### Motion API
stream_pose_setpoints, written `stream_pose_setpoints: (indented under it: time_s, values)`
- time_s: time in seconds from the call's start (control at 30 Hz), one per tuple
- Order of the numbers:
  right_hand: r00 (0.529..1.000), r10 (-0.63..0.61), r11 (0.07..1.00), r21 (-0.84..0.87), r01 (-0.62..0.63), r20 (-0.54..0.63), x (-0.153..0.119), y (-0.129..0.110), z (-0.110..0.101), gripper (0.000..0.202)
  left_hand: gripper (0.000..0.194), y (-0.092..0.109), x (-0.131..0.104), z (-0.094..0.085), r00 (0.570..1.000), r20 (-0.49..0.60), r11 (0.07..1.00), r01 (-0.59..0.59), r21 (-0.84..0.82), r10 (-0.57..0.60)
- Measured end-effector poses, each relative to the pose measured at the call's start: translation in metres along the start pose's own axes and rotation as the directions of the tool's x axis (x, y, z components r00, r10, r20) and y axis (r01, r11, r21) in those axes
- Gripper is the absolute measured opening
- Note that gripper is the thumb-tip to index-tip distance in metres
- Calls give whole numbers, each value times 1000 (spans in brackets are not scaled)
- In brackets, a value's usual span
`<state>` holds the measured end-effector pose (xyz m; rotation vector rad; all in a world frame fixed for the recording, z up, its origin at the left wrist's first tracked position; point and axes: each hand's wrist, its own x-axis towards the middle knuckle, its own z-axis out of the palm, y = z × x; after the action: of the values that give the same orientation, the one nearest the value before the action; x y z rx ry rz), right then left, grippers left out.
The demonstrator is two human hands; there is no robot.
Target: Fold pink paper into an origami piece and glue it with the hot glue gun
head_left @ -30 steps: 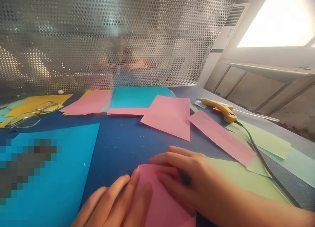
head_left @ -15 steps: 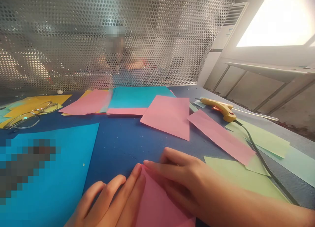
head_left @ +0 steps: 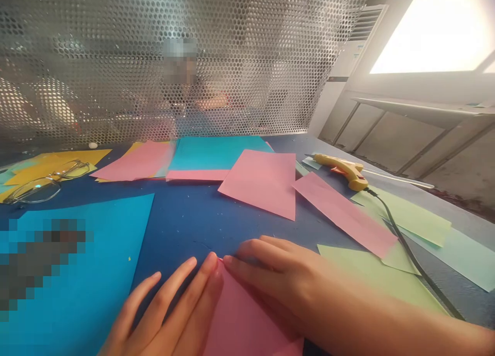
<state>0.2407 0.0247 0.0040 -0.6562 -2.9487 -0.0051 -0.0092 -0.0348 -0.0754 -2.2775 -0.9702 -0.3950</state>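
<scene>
A pink sheet of paper lies at the bottom middle of the blue table, its tip pointing away from me. My left hand rests along its left edge with fingers spread, the index fingertip beside the tip. From the right, my right hand touches the sheet near the tip, fingers stretched toward it and lying close together. Parts of the sheet's edges are hidden under both hands.
A large blue sheet lies left, glasses behind it. Pink sheets, a blue sheet and green sheets lie ahead and right. A yellow glue gun trails a cord. Behind a perforated metal screen sits a person.
The fingers of my left hand have spread further apart and straightened. My right hand has shifted slightly left and down, its fingers closer to the sheet's tip.
</scene>
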Motion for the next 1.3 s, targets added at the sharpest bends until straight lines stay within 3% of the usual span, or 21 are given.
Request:
stream_pose_setpoints:
  time_s: [0.2,0.43,0.63,0.73,0.9,1.03,1.13,1.3]
  values:
    - [985,-68,996,-67,58,-160,-3,0,8,26,52,-6,7,-2,997,-42,994,-61,-87,57]
    - [994,-70,998,-13,69,-82,-4,6,2,26,44,-15,21,-11,994,-74,989,-91,-114,83]
    - [990,-134,982,-138,128,-37,-3,6,-6,30,49,-15,20,-10,1000,25,969,18,-247,-12]
    - [994,-95,972,-219,81,-52,-6,4,-4,33,51,-12,19,-9,997,51,958,71,-280,-59]
    - [976,14,995,-90,-34,-219,-10,0,-4,34,60,-9,16,-7,998,58,958,51,-282,-36]
    - [994,18,994,-108,-30,-105,-9,-4,-11,34,51,-8,17,-7,996,65,959,81,-273,-66]
    - [994,27,997,-72,-35,-102,-8,-5,-14,36,47,-5,18,-6,994,58,954,105,-282,-93]
    - [994,-71,994,-88,64,-79,-7,0,-17,32,50,-1,19,-1,991,5,947,130,-294,-135]
